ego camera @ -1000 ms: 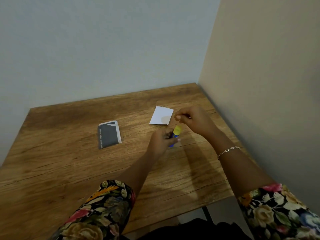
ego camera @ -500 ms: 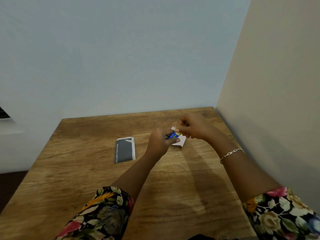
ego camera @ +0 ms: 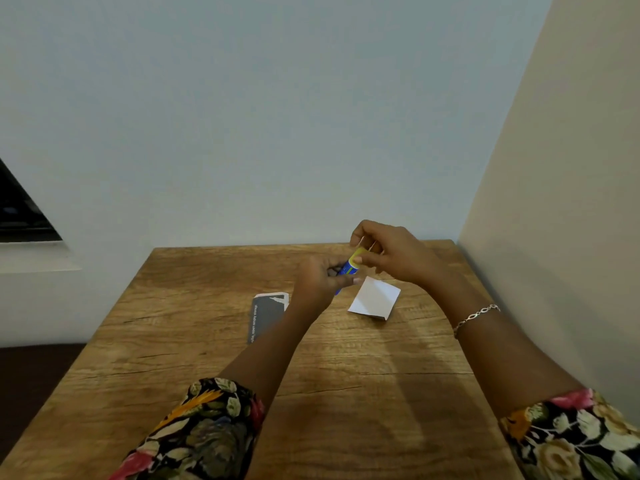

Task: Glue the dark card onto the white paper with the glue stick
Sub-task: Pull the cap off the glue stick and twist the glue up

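1. Two hands meet above the far part of the wooden table (ego camera: 346, 393), both closed on the glue stick (ego camera: 350, 268).
2. Left hand (ego camera: 320, 280) wraps the blue barrel of the stick, fingers curled around it and thumb laid along its near side; the lower end of the barrel pokes out below the hand.
3. Right hand (ego camera: 391, 254) pinches the yellow cap end between thumb and fingertips, the other fingers bent loosely above; whether the cap is seated or loosened cannot be told.
4. Glue stick is held tilted, cap end up and towards the right, clear of the table.
5. White paper (ego camera: 374, 298) lies flat on the table just below and to the right of the hands, turned like a diamond.
6. Dark card (ego camera: 265, 317) lies flat to the left of the left wrist, apart from the paper, with a white torn edge at its far end and small pale print along its left side.
7. Silver bracelet (ego camera: 476, 318) circles the right wrist; floral sleeves (ego camera: 207, 431) cover both upper forearms.
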